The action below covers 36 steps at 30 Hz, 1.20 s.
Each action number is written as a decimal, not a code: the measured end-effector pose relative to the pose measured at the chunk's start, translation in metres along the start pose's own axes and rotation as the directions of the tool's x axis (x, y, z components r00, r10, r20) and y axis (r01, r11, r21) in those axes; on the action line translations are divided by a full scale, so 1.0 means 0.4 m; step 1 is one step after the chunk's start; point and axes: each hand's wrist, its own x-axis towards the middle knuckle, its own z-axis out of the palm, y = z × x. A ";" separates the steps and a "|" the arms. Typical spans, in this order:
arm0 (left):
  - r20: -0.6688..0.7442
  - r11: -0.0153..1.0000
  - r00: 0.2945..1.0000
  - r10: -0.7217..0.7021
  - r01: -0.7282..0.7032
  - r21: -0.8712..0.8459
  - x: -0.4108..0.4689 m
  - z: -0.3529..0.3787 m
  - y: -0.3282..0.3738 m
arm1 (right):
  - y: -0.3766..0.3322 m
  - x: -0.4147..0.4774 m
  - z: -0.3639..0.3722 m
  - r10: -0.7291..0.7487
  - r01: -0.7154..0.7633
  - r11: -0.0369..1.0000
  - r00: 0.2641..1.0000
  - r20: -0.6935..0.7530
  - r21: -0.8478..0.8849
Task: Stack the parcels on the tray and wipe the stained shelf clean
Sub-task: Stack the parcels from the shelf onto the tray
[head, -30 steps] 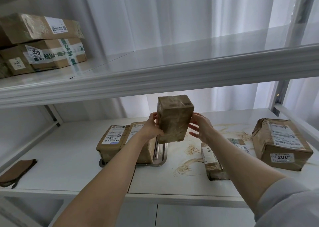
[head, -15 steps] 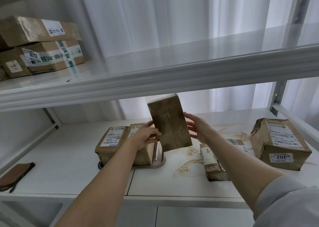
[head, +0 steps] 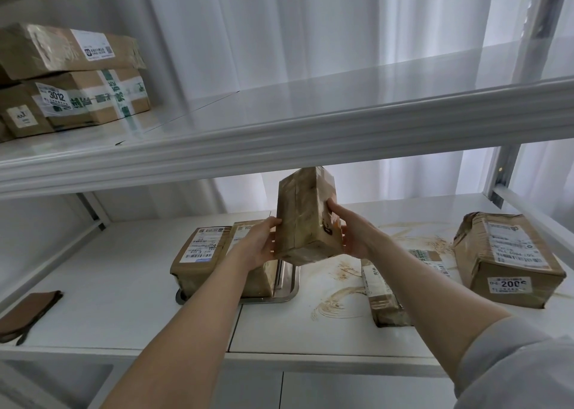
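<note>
The parcel (head: 306, 219) is gripped btwn left hand (head: 261, 244) and right hand (head: 354, 237), long axis upright, above the tray (head: 289, 290) right edge. Two parcels (head: 202, 256) on it lie lower-left, nearer left hand, prob. untouched.

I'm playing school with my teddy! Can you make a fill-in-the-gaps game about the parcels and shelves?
1. The left hand and right hand hold one parcel up; two parcels sit on the metal ____.
2. The brown cloth lies at the ____ end of the shelf.
3. An upper-shelf parcel is numbered ____.
Missing words: tray, left, 3012.
</note>
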 end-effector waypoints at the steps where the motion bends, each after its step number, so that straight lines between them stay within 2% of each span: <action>1: -0.004 1.000 1.000 -0.001 0.001 -0.008 0.001 0.003 0.001 | -0.001 0.003 0.003 0.015 -0.016 0.999 0.999 0.030 0.037; 5: -0.016 0.999 1.000 0.027 -0.027 -0.020 -0.004 0.016 0.008 | 0.001 -0.001 0.017 0.046 -0.069 0.988 0.985 0.164 0.138; 8: -0.003 0.999 0.999 0.042 -0.042 -0.013 -0.007 0.024 0.011 | 0.004 -0.002 0.019 0.053 -0.081 0.987 0.981 0.186 0.142; 13: 0.041 0.997 0.996 0.076 -0.076 -0.014 -0.013 0.033 0.012 | 0.011 -0.007 0.030 0.031 -0.100 0.959 0.967 0.254 0.263; 19: -0.034 0.984 0.989 0.146 -0.142 0.112 -0.008 0.017 0.013 | 0.007 0.000 0.020 -0.020 -0.024 0.962 0.988 0.156 0.274; 24: 0.068 0.971 0.983 0.168 -0.177 0.160 -0.044 0.037 0.036 | 0.018 0.017 0.030 -0.109 0.087 0.974 0.989 0.096 0.211; 30: 0.153 0.946 0.983 0.104 -0.145 0.289 -0.043 0.045 0.037 | 0.023 0.028 0.060 -0.203 0.210 0.976 0.972 -0.117 0.049; 36: 0.154 0.936 0.983 0.100 -0.146 0.320 -0.042 0.044 0.032 | 0.013 0.021 0.089 -0.199 0.207 0.977 0.971 -0.135 0.052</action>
